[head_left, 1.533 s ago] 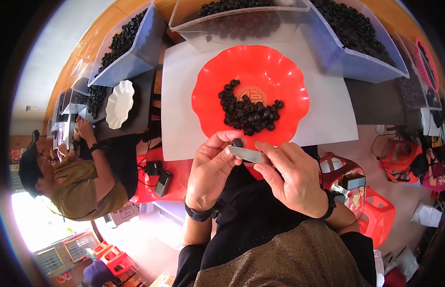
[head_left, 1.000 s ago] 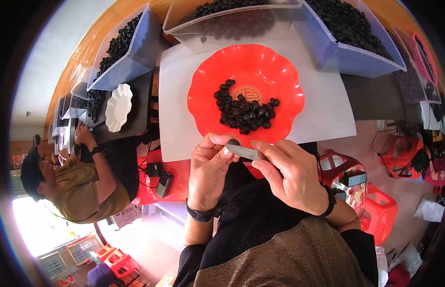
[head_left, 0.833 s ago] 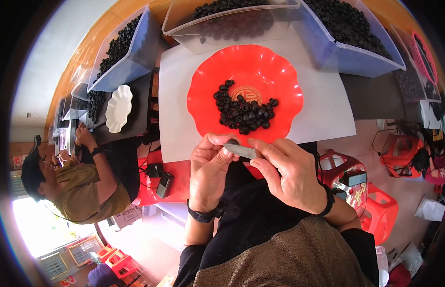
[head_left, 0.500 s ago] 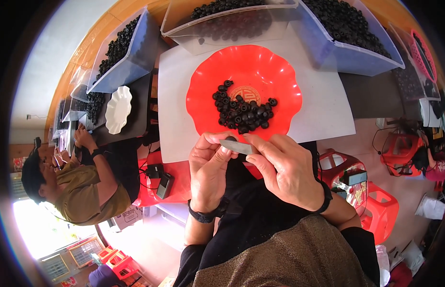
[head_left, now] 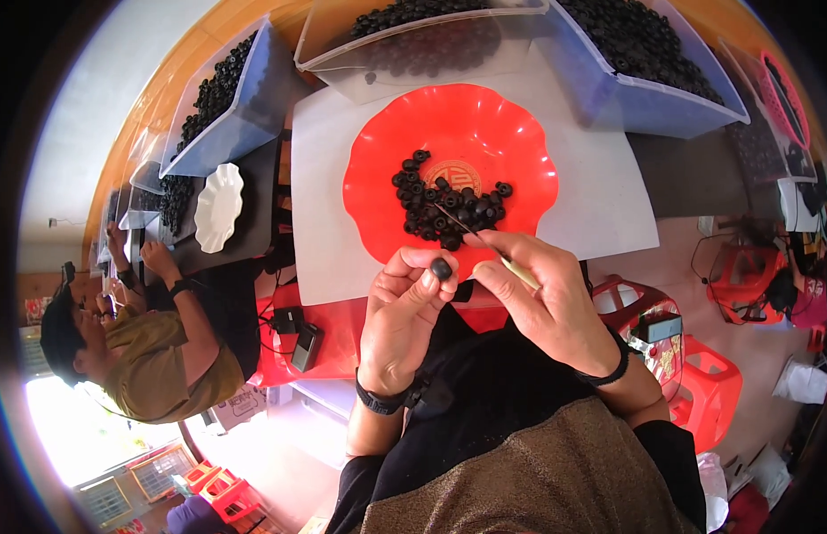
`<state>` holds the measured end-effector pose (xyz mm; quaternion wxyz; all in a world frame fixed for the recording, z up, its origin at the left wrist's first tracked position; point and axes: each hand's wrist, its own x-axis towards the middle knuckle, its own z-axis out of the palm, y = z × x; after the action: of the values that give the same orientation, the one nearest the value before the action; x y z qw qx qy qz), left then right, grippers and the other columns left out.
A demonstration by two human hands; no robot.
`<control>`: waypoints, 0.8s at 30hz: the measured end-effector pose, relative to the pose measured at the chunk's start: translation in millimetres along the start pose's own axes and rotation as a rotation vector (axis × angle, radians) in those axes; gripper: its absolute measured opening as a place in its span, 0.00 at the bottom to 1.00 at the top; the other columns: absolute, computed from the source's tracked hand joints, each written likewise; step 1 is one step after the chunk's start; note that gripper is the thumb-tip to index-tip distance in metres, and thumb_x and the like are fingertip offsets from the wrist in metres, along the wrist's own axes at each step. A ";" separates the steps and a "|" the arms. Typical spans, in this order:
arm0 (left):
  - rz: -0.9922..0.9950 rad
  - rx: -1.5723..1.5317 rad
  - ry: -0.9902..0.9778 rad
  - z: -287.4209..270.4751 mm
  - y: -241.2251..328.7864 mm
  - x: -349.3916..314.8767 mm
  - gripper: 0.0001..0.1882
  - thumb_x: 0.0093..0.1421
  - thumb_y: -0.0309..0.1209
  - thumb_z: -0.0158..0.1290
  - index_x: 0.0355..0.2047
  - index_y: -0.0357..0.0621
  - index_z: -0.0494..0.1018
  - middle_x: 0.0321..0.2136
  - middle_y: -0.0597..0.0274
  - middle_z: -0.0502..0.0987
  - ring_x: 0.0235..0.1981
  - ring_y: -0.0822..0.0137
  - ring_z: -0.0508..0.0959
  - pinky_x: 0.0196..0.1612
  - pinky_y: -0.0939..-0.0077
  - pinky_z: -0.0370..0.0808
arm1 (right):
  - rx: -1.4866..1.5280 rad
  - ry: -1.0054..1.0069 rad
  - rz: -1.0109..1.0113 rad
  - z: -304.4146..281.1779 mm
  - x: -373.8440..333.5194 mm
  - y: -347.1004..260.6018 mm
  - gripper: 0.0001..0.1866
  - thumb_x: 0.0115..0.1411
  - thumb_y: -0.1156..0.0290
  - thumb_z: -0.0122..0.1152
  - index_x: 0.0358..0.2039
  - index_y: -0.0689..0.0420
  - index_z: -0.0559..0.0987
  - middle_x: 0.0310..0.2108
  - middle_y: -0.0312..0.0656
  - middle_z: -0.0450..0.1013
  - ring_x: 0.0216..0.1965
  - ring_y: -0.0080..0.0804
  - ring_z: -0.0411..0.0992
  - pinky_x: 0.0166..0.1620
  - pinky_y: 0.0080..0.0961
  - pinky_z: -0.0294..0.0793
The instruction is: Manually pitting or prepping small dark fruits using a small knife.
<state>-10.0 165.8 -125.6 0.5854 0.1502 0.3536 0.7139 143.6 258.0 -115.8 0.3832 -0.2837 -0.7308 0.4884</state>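
Note:
My left hand (head_left: 397,313) pinches a small round black bead (head_left: 441,270) between thumb and fingertips, just in front of the plate's near edge. To its right, my right hand (head_left: 560,301) is closed on a knife with a pale handle (head_left: 521,271); its thin blade points up and left over the beads, seen nearly edge-on. Blade and held bead are apart. A red scalloped plate (head_left: 511,116) lies beyond both hands, with a pile of black beads (head_left: 458,212) in its near half. Several beads show a hole.
White paper (head_left: 609,187) lies under the plate. Bins of black beads stand behind: a clear one (head_left: 333,44), a bluish one (head_left: 662,102) at right, another (head_left: 244,116) at left. At left, a person (head_left: 173,347) works near a white scalloped dish (head_left: 219,206). Red stools (head_left: 711,392) stand at right.
The knife has left the bead; its blade has swung from lying across the bead to pointing away over the pile. My right hand has shifted slightly right. The left still pinches the bead.

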 end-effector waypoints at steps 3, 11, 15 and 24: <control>-0.009 0.000 -0.026 6.0 -1.9 2.5 0.06 0.61 0.22 0.52 0.39 0.38 0.72 0.37 0.55 0.76 0.34 0.70 0.74 0.42 0.77 0.72 | 0.284 -0.041 0.136 9.3 -3.0 3.9 0.19 0.58 0.63 0.65 0.41 0.66 0.77 0.23 0.45 0.73 0.22 0.23 0.70 0.24 0.21 0.68; 0.036 0.090 -0.045 8.1 -10.1 -2.4 0.06 0.61 0.19 0.50 0.38 0.38 0.71 0.36 0.57 0.77 0.36 0.69 0.77 0.43 0.76 0.74 | 0.457 -0.186 0.298 8.2 1.1 -2.2 0.15 0.61 0.67 0.60 0.43 0.64 0.75 0.21 0.35 0.70 0.26 0.11 0.65 0.28 0.14 0.66; 0.034 0.116 -0.054 15.4 -7.9 -6.1 0.06 0.61 0.19 0.50 0.39 0.38 0.71 0.37 0.57 0.77 0.36 0.70 0.77 0.43 0.77 0.74 | 0.463 -0.270 0.338 -0.7 0.5 -13.3 0.14 0.63 0.69 0.57 0.46 0.63 0.74 0.23 0.30 0.69 0.27 0.12 0.65 0.31 0.14 0.67; 0.053 0.403 -0.159 51.5 36.0 -7.4 0.07 0.59 0.20 0.53 0.38 0.40 0.72 0.35 0.60 0.78 0.35 0.72 0.76 0.42 0.79 0.73 | 0.587 -0.201 0.473 -28.0 -7.3 -25.0 0.13 0.68 0.64 0.50 0.42 0.60 0.77 0.20 0.25 0.62 0.20 0.08 0.56 0.21 0.10 0.52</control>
<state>-1.9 173.4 -63.2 0.5507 0.3294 0.4379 0.6296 170.0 257.1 -88.2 0.2515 -0.2733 -0.5085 0.7769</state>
